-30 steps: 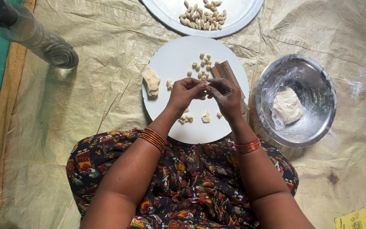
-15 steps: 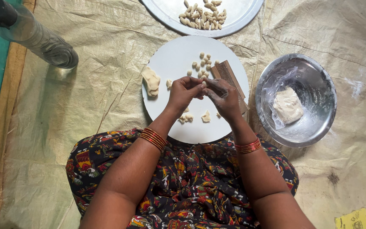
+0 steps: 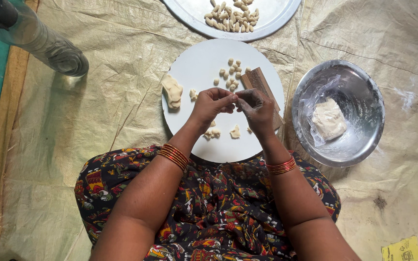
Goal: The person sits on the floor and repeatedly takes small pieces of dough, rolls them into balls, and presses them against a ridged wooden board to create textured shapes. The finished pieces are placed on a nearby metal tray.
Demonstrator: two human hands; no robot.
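Observation:
My left hand and my right hand meet fingertip to fingertip above a round white plate. Between the fingertips they pinch a small piece of pale dough, mostly hidden. On the plate lie a larger dough lump at the left, several small shaped dough pieces near the far side, a few scraps under my hands, and a brown ridged wooden board partly covered by my right hand.
A steel bowl at the right holds dough in a clear plastic bag. A metal tray with several shaped pieces lies beyond the plate. A glass bottle stands at the far left. Woven sheeting covers the floor.
Both hands stay together above the plate; the fingers have shifted slightly while working the small dough piece. Nothing else has moved.

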